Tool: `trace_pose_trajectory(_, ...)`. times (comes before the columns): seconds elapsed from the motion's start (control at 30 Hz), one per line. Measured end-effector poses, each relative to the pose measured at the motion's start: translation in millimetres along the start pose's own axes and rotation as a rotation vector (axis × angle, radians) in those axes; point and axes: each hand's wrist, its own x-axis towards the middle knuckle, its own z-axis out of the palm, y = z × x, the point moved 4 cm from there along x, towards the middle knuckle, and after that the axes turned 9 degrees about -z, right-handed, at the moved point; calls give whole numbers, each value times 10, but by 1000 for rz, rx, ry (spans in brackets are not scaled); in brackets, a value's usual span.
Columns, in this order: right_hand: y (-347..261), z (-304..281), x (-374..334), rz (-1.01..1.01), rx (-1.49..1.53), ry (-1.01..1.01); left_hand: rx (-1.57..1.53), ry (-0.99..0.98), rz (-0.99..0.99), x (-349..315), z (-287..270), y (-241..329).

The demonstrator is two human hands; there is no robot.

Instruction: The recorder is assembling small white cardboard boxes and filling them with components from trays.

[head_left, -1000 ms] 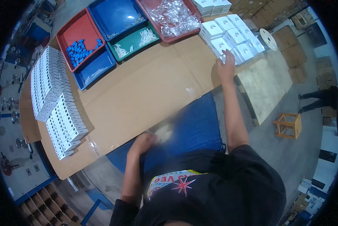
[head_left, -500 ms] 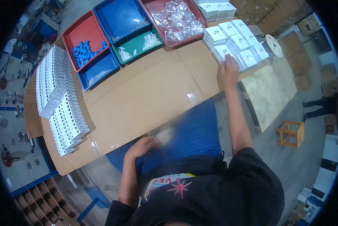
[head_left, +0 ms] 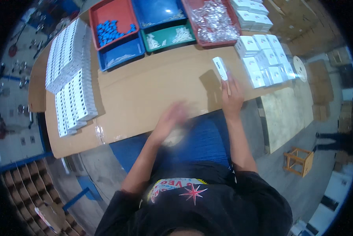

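Note:
A small white box (head_left: 219, 67) with dark print on its side stands tilted in my right hand (head_left: 232, 96), gripped by the fingertips above the right part of the cardboard-covered table (head_left: 145, 90). My left hand (head_left: 177, 116) is over the table's near edge, smeared by motion, so its fingers cannot be made out. To the right of my right hand lie stacked flat white boxes (head_left: 263, 59) of the same look.
On the left stand tall rows of white boxes (head_left: 68, 51). Along the back sit a red tray (head_left: 117, 10) with blue pieces, a green tray (head_left: 169, 44) with white plugs, and a red tray (head_left: 234, 21) of clear bags. A wooden stool (head_left: 298, 161) stands right.
My right hand has taken a white box from the right-hand stack and moved left with it. My left hand has risen from below the table edge toward the middle. The view has shifted.

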Motion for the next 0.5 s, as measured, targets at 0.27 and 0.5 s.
trace_pose_trajectory(0.27,-1080,223,-253,-162,287,-218,-297,133,112,268,-38,23)
trace_pose_trajectory(0.5,-1335,338,-274,-183,418,-263,-444,229,29,148,-164,13)
